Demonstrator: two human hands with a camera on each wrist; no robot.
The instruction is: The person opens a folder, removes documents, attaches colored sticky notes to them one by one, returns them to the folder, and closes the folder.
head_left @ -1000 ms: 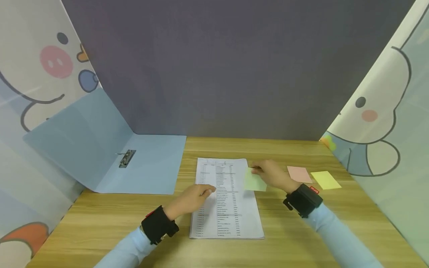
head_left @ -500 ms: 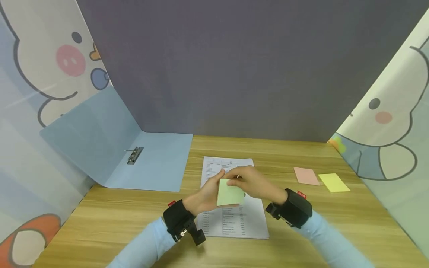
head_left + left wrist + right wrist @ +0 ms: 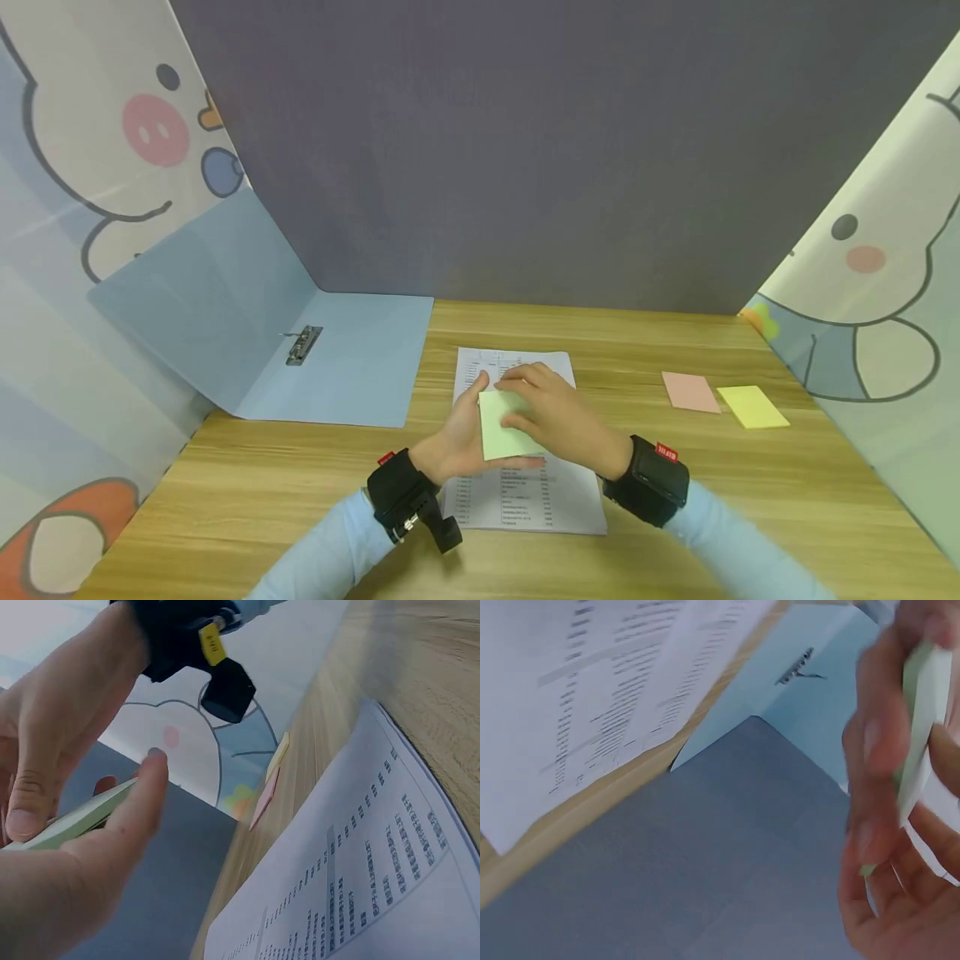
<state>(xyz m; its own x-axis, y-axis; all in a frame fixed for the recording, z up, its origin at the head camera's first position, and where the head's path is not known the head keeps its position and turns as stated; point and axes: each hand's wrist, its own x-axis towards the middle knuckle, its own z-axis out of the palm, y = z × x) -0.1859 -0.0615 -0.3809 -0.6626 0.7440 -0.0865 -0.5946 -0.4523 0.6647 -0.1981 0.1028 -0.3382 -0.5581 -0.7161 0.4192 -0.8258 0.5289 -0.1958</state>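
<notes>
A pale green sticky note pad hangs above the printed sheets, between my two hands. My left hand lies palm up beneath it, thumb pointing up and fingers extended under the pad. From the right, my right hand pinches the pad, its thumb on the front face and the other fingers at the upper edge and behind. In the right wrist view the green pad is seen edge-on between the right thumb and fingers. Below the hands lies a stack of printed sheets, partly hidden by them.
A light blue folder lies spread at the left, its metal clip showing and its cover leaning against the wall. Pink and yellow sticky notes lie at the right. A dark panel closes off the back.
My right hand brought the green pad left from the sheets' right side to my left hand, which turned palm up beneath it. Over the last half second the right fingers shifted slightly on the pad.
</notes>
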